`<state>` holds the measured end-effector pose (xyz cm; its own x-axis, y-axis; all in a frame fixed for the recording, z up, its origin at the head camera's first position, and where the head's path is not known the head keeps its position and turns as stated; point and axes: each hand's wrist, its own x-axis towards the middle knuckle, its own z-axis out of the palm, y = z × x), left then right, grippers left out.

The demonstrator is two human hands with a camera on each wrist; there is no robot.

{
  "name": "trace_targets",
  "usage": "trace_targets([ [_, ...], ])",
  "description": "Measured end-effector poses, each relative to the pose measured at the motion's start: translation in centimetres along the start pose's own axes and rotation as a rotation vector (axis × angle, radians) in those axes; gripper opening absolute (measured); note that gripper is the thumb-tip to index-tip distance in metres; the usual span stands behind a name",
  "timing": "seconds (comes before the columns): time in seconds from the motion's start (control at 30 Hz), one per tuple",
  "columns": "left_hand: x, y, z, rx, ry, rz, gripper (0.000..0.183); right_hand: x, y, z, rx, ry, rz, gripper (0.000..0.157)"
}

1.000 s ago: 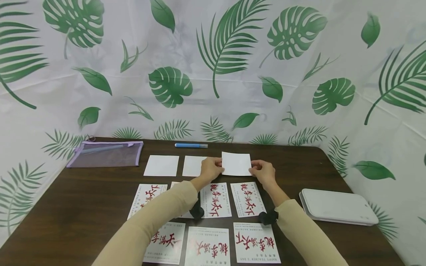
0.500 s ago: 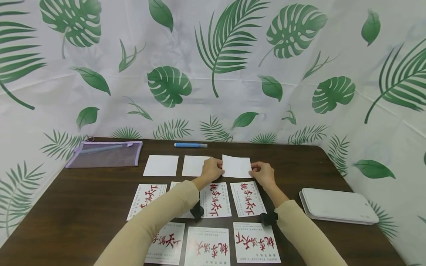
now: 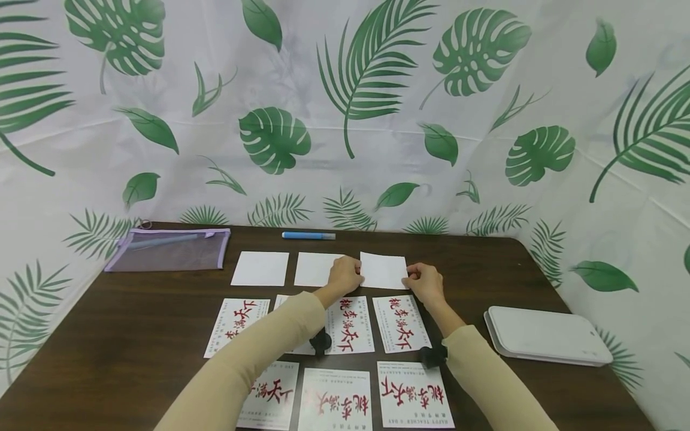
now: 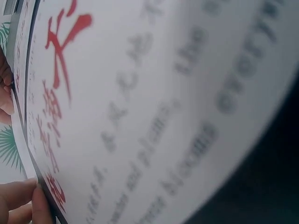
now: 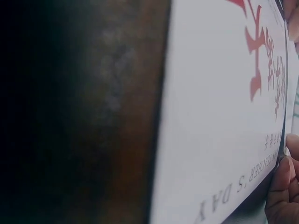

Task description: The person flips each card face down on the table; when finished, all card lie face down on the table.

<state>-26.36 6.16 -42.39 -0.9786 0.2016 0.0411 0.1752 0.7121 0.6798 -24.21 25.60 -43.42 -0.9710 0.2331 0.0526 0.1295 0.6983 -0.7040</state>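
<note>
In the head view a blank white square card [image 3: 384,271] lies at or just above the far part of the table, at the right end of a row. My left hand [image 3: 344,275] pinches its left edge, and my right hand [image 3: 426,282] pinches its right edge. A second blank card [image 3: 312,269] is partly covered by my left hand. Left of that lies another blank card [image 3: 260,268]. In the left wrist view my left hand [image 4: 21,200] holds the thin card edge; in the right wrist view my right hand [image 5: 284,184] does likewise.
Several cards with red Chinese characters, including one printed card [image 3: 416,395], lie nearer, partly under my sleeves. A blue pen [image 3: 309,236] and a purple mesh pouch [image 3: 172,251] sit at the back. At right rests a white flat case [image 3: 548,335]. A leaf-patterned cloth [image 3: 345,179] hangs behind.
The blank card has come down slightly toward me and now lies flatter, in line with the other two blank cards. Both hands keep their pinch on its sides.
</note>
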Motion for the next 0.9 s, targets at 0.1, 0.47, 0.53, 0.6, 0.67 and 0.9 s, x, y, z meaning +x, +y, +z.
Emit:
trace_targets([
  [0.1,-0.1,0.0,0.0,0.008,0.005,-0.002,0.035,-0.1,-0.1,0.1,-0.017,0.000,-0.003,0.026],
  [0.47,-0.7,-0.3,-0.1,-0.020,0.006,-0.018,0.040,-0.4,-0.1,0.5,-0.021,-0.023,-0.009,0.028],
  [0.53,-0.9,-0.3,-0.3,-0.046,0.001,-0.015,0.030,-0.5,0.1,0.5,0.014,-0.021,0.009,0.029],
  [0.6,-1.2,-0.3,-0.6,-0.095,-0.009,0.009,0.015,-0.6,0.1,0.5,0.075,-0.002,0.036,0.028],
  [0.67,-1.6,-0.2,-1.4,-0.184,-0.041,0.031,0.015,-0.7,-0.4,0.4,0.167,0.037,0.065,0.026],
  [0.9,-3.5,-1.1,-5.5,-0.519,-0.170,0.005,0.052,-2.0,-5.7,1.2,0.536,0.077,0.016,0.021],
])
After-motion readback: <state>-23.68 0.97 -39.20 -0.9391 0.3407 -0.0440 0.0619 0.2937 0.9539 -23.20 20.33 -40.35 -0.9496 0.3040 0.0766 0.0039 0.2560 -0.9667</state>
